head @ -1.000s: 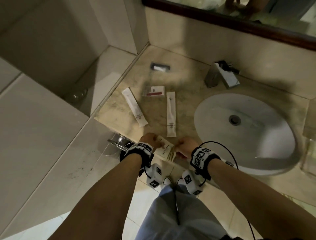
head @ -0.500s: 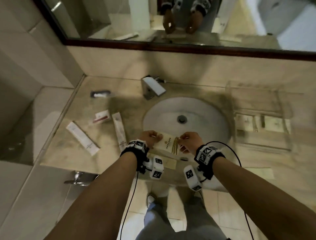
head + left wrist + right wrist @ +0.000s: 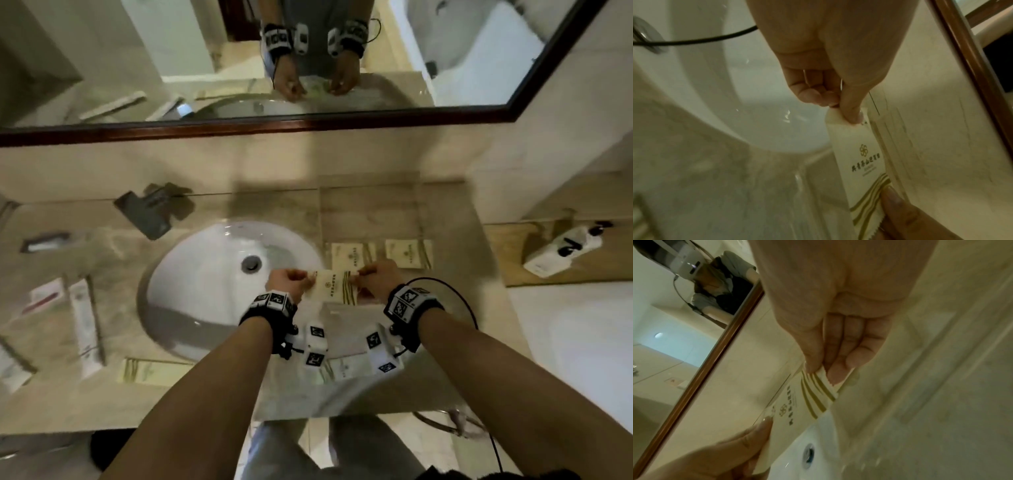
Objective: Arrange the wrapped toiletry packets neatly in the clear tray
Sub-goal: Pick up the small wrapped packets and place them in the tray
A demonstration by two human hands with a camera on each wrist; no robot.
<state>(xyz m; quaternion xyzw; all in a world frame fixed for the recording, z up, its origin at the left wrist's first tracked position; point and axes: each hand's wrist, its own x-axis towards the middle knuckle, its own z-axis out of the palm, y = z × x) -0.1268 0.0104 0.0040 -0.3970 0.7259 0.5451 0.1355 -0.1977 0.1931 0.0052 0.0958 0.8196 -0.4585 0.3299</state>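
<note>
I hold one packet [image 3: 334, 286] stretched between my hands, left hand [image 3: 286, 284] pinching its plain end, right hand [image 3: 378, 279] pinching its gold-striped end, at the sink's [image 3: 191, 274] right edge, just before the tray [image 3: 373, 212]. Its print shows a flower logo; the lettering is unreadable.

Head looks down; wrist views close, sharing the packet [image 3: 857, 155]

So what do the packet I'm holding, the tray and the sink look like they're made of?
Packet: looks like matte cream paper or paper-like film, printed with gold stripes; its end is serrated, and both hands pinch it.
Tray: clear rigid plastic, probably acrylic; the counter shows through its walls.
Sink: glossy white, likely glazed ceramic, with bright highlights.
</note>
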